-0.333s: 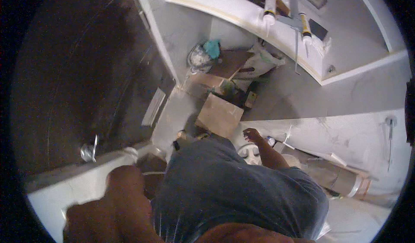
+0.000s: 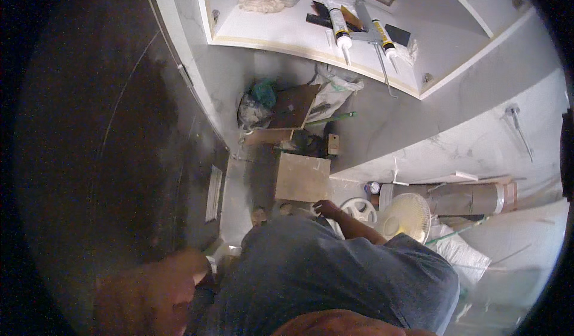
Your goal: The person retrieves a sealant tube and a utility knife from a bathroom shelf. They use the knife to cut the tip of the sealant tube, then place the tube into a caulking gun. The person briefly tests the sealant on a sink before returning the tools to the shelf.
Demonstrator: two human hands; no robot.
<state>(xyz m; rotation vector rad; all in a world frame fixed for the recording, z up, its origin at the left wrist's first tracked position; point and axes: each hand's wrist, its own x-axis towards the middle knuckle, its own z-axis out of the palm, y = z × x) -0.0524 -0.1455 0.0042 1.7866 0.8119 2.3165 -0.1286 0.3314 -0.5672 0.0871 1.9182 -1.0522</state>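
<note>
Box (image 2: pixel 302 177), tan-topped, just beyond right hand (image 2: pixel 327 209); fingers look loosely curled, any hold cannot be told. Left hand (image 2: pixel 186 269) blurred, grip unreadable. Round fan (image 2: pixel 408 217) to right hand's right.

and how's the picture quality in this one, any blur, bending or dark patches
Head view: black rounded corners, and the front edge of the shelf bows; head view: the shelf is brightly lit, while the dark panel at left sinks into grainy gloom; head view: the right hand is small and soft, its fingers hard to make out.
</note>
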